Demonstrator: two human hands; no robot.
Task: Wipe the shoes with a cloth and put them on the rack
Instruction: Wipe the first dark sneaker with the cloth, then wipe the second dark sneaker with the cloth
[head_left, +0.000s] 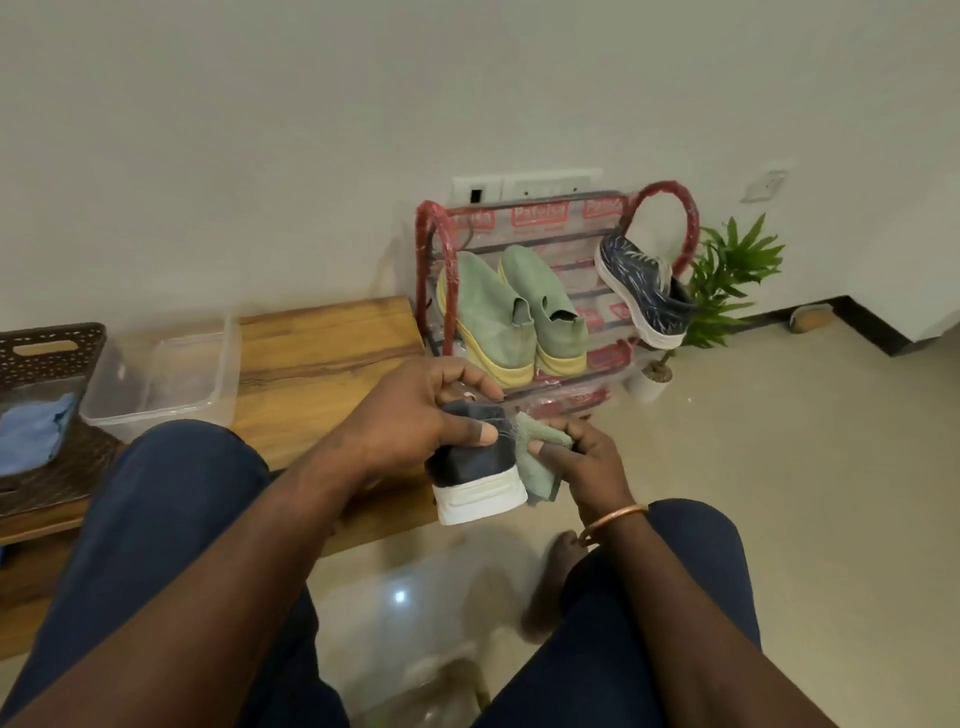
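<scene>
step: wiping | left grip (415, 415) curled round shoe (472, 467), held above floor near desk (322, 353) | right grip (592, 457) pinches cloth (540, 467) against its right side | next: finish wipe, then reach far to rack (436, 234), free slot beside navy shoe (639, 291)

Dark white-soled shoe (470, 462), green cloth (543, 475), green yellow-soled slip-ons (493, 312), red rack (670, 192), navy white-streaked sneaker (639, 280).
</scene>
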